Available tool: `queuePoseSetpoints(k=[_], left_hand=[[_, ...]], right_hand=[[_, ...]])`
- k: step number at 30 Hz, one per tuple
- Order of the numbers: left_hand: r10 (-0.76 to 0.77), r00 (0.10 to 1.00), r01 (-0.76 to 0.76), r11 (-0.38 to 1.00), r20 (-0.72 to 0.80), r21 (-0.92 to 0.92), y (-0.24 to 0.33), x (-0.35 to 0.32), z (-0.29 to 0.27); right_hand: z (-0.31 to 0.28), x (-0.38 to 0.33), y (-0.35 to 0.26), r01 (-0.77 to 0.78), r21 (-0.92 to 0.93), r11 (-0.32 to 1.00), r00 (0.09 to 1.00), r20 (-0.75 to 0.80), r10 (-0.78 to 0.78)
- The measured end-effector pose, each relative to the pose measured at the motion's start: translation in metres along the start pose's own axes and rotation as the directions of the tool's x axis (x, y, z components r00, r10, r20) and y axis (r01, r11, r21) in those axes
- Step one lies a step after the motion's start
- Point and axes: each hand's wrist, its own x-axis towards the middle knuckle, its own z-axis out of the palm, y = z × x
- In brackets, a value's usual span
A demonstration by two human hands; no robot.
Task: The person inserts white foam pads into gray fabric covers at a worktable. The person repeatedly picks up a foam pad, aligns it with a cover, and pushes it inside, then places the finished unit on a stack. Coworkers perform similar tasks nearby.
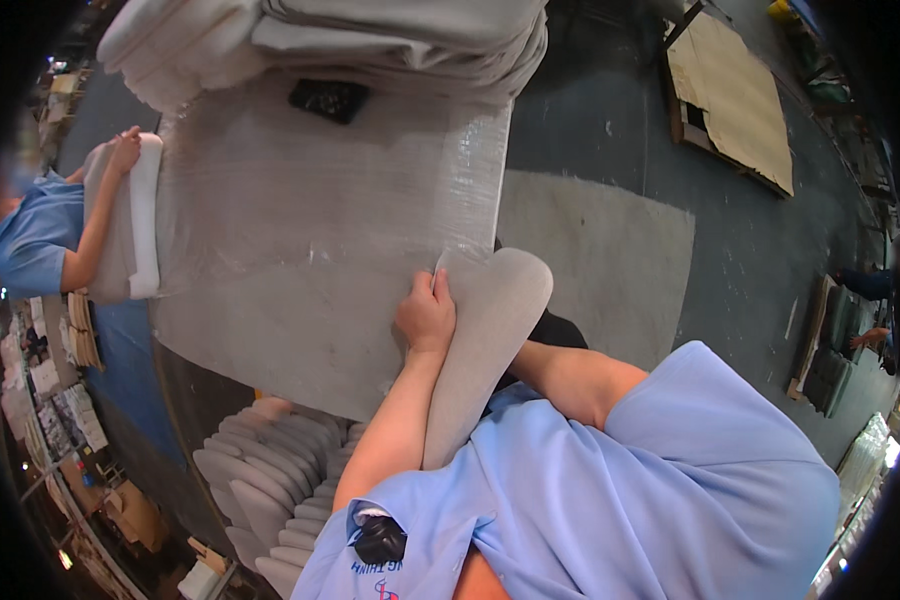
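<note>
A long grey fabric-covered cushion [492, 330] with a rounded end is held upright against my body, tilted to the right at its top. My left hand [427, 312] is closed on its left edge, thumb and fingers pinching the cover near the table's front edge. My right forearm [570, 375] reaches behind the cushion's other side, and the right hand itself is hidden there. Just beyond lies the work table [320, 190], its top wrapped in shiny clear film over a grey surface.
Grey padded covers [400, 40] are piled on the table's far end, beside a small black item [328, 98]. Several similar cushions [270, 460] stand in rows at lower left. A co-worker [45, 235] at left holds another cushion [142, 215]. A cardboard-topped pallet [735, 100] lies at far right.
</note>
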Motion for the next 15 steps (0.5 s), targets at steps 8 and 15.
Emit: queuePoseSetpoints(k=[8, 15], left_hand=[[0.045, 0.989, -0.039, 0.998, 0.14, -0.047, -0.04, -0.034, -0.045], [-0.015, 0.999, 0.02, 0.994, -0.045, 0.109, -0.066, -0.058, -0.021]], right_hand=[[0.002, -0.005, -0.001, -0.025, -0.032, 0.999, 0.998, 0.061, 0.027], [-0.004, -0.004, 0.006, -0.035, -0.128, 0.991, 0.997, 0.066, 0.044]])
